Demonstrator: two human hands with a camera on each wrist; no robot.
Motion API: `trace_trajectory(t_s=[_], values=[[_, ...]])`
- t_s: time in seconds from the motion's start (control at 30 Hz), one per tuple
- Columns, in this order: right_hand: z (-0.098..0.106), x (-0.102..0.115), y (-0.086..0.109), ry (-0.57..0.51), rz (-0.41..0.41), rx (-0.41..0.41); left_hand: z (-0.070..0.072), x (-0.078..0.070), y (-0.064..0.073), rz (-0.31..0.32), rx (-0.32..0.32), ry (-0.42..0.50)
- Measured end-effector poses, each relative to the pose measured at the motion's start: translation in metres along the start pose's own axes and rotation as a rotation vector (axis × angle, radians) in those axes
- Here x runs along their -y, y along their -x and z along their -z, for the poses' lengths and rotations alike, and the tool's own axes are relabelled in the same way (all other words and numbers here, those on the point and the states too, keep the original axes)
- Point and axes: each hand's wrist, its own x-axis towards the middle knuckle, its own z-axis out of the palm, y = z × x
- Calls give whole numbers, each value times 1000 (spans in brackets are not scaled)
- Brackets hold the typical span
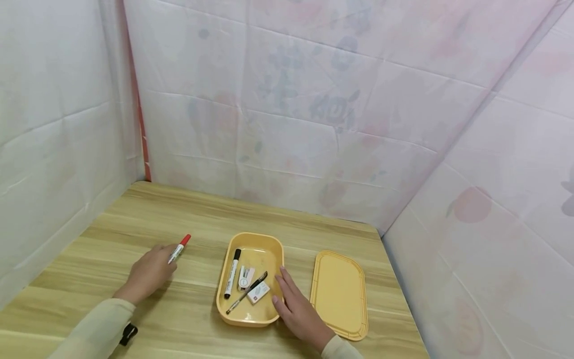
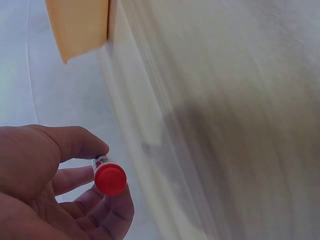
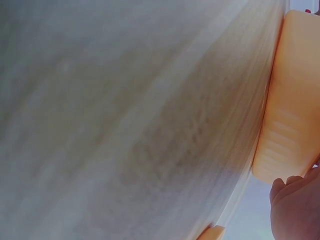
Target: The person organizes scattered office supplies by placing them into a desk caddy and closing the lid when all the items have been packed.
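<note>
Pale wood-grained table [image 1: 193, 212] across the lower part of the frame, open yellow box [image 1: 251, 323] standing at lower centre, flat yellow lid [image 1: 339, 294] lying at lower right of centre

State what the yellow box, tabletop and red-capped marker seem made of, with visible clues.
Yellow box: probably moulded plastic, smooth, slightly glossy; light glints inside it.
Tabletop: wood or wood-look laminate; streaky grain, finish uncertain.
Red-capped marker: likely plastic, smooth; evenly coloured, rounded cap.
</note>
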Motion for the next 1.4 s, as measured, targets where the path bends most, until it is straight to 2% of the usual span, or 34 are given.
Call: trace_trajectory(t_s=[0.4, 0.7, 1.1, 1.4], values=[[-1, 0, 0, 3, -15, 13, 2, -20, -11, -39, -25, -16], [0, 1, 0, 7, -2, 1, 0, -42, -20, -62, -25, -3], [1, 1, 0, 5, 6, 5, -7, -77, -36, -78, 32, 8], [2, 1, 0, 1, -4, 12, -14, -102, -40, -46, 88, 40]])
